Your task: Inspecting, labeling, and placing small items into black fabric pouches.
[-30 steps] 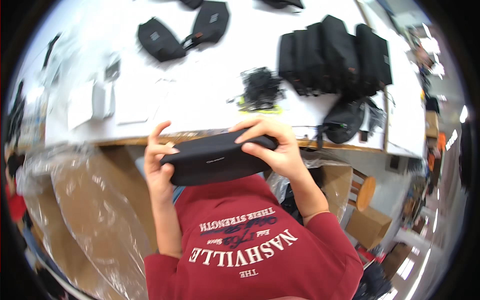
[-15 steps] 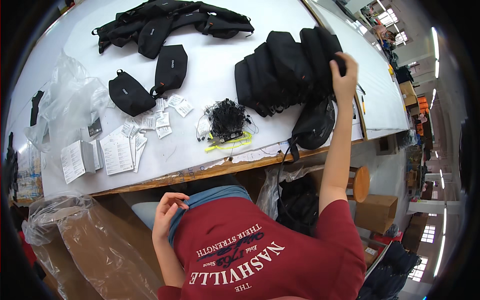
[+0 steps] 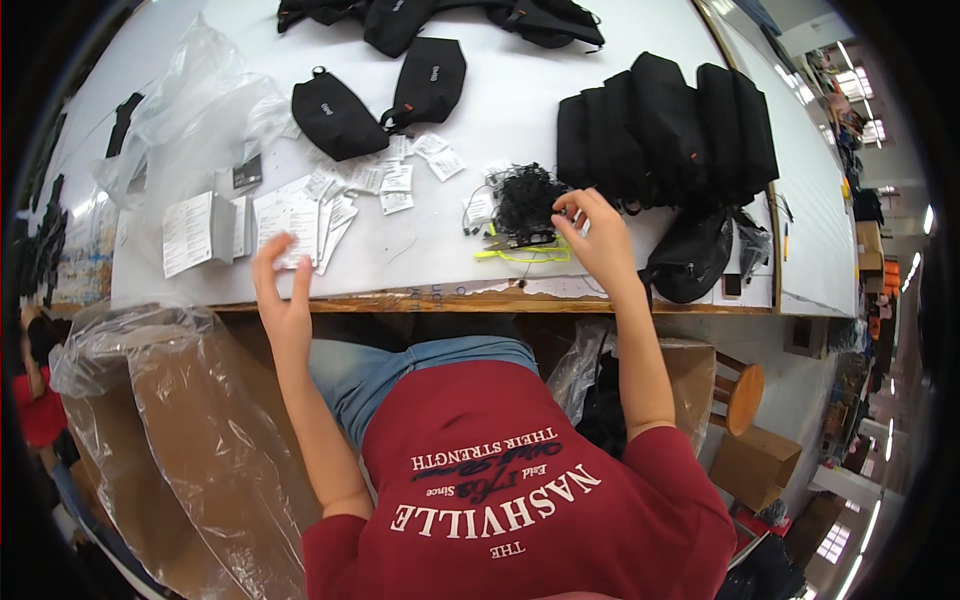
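Right hand point(image 3: 600, 240) is half-curled at tangled black cords point(image 3: 526, 192), grip unclear; tugging could knot them tighter. Left hand point(image 3: 283, 305) is splayed, empty.

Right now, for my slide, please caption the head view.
Right hand at a tangle of black cords, left hand open near white printed cards, black pouches beyond.

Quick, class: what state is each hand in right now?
Left hand: open, near the rectangular white paper cards.
Right hand: curled at the tangled black cord pile; grip cannot be told.
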Motion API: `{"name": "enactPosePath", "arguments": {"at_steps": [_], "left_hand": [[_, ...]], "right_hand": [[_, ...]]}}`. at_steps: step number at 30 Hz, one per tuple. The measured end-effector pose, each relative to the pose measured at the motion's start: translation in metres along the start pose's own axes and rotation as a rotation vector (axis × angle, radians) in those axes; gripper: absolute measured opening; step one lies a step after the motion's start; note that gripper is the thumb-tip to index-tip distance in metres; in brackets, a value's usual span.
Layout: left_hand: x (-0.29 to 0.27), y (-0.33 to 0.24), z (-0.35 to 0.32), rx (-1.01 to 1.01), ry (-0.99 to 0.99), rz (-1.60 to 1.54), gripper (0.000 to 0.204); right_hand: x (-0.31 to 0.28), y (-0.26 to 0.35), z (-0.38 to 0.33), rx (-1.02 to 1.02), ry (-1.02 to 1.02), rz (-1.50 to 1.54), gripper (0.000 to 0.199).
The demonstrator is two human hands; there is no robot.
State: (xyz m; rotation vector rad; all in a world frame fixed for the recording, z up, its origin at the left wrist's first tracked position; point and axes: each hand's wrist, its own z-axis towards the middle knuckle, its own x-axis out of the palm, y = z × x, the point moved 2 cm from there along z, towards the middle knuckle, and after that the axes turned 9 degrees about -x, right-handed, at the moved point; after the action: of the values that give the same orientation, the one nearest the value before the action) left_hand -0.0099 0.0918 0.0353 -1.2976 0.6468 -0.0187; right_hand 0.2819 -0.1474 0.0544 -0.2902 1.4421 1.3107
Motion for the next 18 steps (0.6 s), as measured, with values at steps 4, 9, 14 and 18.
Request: {"name": "enactPosePath", "arguments": {"at_steps": [4, 9, 14, 18], "left_hand": [[0.002, 0.037, 0.032, 0.097, -0.281, 0.578, 0.053], [0.014, 0.074, 0.037, -0.058, -0.009, 0.662, 0.076], [0.022, 0.065, 0.042, -0.052, -0.008, 0.625, 0.076], [0.016, 0.078, 0.037, -0.038, -0.042, 0.613, 0.079]], "right_hand": [[0.029, 0.023, -0.004, -0.007, 0.051, 0.083, 0.010], [0.033, 0.027, 0.006, -0.008, 0.109, 0.056, 0.017], [0.036, 0.015, -0.012, 0.007, 0.285, -0.062, 0.026], [0.038, 0.010, -0.013, -0.035, 0.191, -0.147, 0.028]]}}
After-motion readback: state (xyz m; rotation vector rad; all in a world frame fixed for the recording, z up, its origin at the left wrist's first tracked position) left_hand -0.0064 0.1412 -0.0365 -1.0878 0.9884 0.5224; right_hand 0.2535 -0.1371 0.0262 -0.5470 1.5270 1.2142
